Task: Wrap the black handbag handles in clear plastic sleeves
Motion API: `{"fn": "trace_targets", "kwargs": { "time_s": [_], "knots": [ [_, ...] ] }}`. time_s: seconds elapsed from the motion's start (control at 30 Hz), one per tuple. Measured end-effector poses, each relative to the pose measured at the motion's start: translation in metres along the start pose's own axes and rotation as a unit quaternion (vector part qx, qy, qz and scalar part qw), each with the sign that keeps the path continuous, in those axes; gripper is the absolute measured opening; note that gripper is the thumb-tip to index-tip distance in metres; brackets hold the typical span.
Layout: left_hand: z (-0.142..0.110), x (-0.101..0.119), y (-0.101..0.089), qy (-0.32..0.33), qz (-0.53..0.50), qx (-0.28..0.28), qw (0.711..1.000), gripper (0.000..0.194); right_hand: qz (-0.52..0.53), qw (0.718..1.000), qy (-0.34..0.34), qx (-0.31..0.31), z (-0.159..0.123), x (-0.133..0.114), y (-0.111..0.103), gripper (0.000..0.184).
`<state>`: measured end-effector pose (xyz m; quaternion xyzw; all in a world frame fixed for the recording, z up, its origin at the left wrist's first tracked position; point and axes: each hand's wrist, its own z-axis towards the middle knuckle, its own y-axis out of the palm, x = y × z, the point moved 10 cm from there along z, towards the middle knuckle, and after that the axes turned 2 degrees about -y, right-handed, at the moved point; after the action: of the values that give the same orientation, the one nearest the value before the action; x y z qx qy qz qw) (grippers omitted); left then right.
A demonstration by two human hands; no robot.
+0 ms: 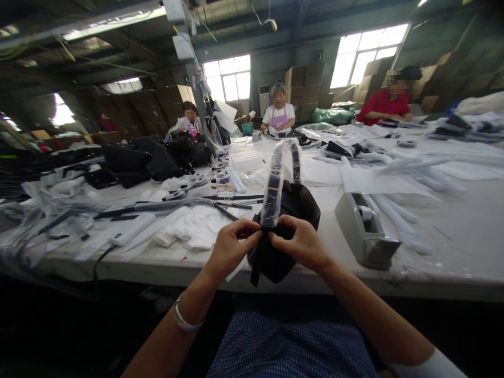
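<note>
A black handbag [275, 262] stands at the table's front edge, right before me. Its handle [271, 184] arches upward and is wrapped in clear plastic, with gold-coloured hardware showing through. My left hand [236, 244] pinches the bag at the near foot of the handle, thumb against fingers. From the other side, my right hand [297, 239] pinches the same spot. The two hands' fingertips almost meet there. A black strap end hangs down below my left fingers. What exactly lies between the fingertips is too small and dark to make out.
A grey tape dispenser [360, 231] stands to the right of the bag. On the left lie crumpled white tissue [189, 228], a white device with a cord [134, 229] and plastic-wrapped straps. Black bags [134, 160] are piled further back. Several people work across the table [452, 252].
</note>
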<state>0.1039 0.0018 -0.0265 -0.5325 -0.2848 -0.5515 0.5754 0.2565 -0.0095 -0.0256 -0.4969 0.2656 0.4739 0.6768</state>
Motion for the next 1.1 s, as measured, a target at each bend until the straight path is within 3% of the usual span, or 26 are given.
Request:
{"fn": "trace_targets", "kwargs": {
  "time_s": [0.17,0.33,0.53,0.63,0.73,0.87,1.0,1.1],
  "knots": [
    [0.0,0.004,0.001,-0.008,0.011,-0.011,1.0,0.016,-0.016,1.0,-0.013,0.016,-0.003,-0.005,0.0,0.013],
    [-0.004,0.01,-0.003,0.008,0.036,0.024,0.999,0.011,-0.026,0.999,-0.017,0.027,-0.006,-0.006,-0.002,0.013],
    [-0.01,0.005,0.003,0.024,0.004,0.057,0.998,0.012,-0.001,1.0,-0.015,-0.023,0.002,-0.002,0.002,0.02],
    [-0.012,0.005,0.005,0.038,-0.01,0.066,0.997,0.02,0.007,0.999,-0.035,-0.033,0.008,-0.008,0.003,0.026],
    [-0.011,0.006,0.0,0.055,0.009,0.075,0.996,0.041,0.012,0.997,-0.054,-0.046,0.009,-0.015,0.004,0.026],
    [-0.005,0.005,-0.002,0.08,0.044,0.037,0.995,0.046,0.004,0.993,-0.084,-0.08,0.006,-0.027,0.004,0.023],
    [0.001,0.01,0.0,0.109,0.082,0.012,0.991,0.037,-0.058,0.996,-0.069,-0.002,0.008,-0.036,-0.02,0.025],
    [0.004,0.014,0.007,0.106,0.061,-0.027,0.992,0.032,0.093,0.994,-0.048,-0.01,0.014,-0.042,-0.02,0.036]
  ]
}}
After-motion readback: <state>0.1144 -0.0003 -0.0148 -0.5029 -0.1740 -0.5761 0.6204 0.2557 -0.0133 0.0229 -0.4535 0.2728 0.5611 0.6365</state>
